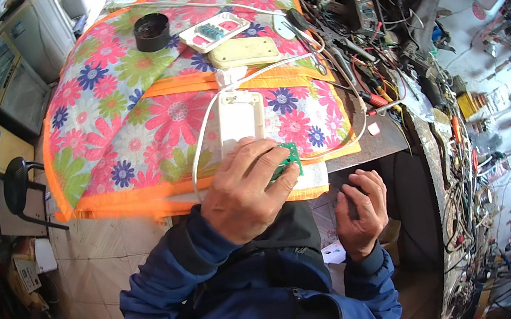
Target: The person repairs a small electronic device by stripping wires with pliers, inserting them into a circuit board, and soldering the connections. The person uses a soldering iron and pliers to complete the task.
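My left hand (pixel 244 194) is closed over a small green circuit board (pixel 295 153), pinching it between thumb and fingers near the table's front edge. Under and beyond those fingers lies a white plastic casing half (pixel 241 118), its hollow side up. A white cable (pixel 201 143) loops around the casing and the hand. Off the edge to the right, my right hand (pixel 362 211) hangs with loosely curled fingers, the thumb apart, and nothing visible in it. Farther back sit a cream casing (pixel 244 53) and a white tray-like casing (pixel 189 39) holding small blue-green parts (pixel 210 31).
A flowered cloth (pixel 151 136) with orange trim covers the table. A black round container (pixel 152 33) stands at the back. On the right are a multimeter (pixel 362 7), a red-handled tool (pixel 372 100), scissors (pixel 319 64) and tangled wires. A black chair (pixel 19 187) stands left.
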`<state>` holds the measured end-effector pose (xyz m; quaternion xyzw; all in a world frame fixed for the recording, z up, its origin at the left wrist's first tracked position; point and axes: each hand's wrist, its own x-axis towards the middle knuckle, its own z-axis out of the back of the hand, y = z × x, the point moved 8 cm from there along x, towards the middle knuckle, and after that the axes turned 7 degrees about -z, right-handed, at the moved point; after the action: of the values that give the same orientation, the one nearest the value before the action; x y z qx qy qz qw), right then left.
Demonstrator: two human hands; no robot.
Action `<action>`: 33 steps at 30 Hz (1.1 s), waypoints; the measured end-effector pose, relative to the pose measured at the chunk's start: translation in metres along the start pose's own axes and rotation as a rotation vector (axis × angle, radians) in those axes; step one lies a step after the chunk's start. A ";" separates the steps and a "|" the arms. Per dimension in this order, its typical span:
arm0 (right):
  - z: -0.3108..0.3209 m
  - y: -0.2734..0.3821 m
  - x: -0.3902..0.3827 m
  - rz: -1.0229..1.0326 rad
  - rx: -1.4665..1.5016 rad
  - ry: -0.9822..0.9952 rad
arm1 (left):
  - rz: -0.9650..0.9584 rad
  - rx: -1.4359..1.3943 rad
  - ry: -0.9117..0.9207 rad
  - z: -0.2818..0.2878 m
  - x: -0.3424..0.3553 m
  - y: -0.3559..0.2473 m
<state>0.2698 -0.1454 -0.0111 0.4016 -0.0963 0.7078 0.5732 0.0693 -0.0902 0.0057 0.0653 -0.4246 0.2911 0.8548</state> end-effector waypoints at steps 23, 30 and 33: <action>0.482 -0.332 -0.141 -1.293 0.036 -0.391 | -0.295 0.082 0.084 0.004 0.039 -0.039; 0.594 -0.487 -0.273 -1.349 0.382 -1.186 | -0.312 0.211 0.202 0.000 0.041 -0.050; 0.730 -0.553 -0.368 -1.178 0.723 -1.185 | 0.039 0.022 0.070 -0.003 -0.030 0.015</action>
<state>1.1030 -0.6716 0.0412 0.8390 0.0735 -0.0348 0.5380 0.0486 -0.0903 -0.0210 0.0560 -0.3924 0.3142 0.8627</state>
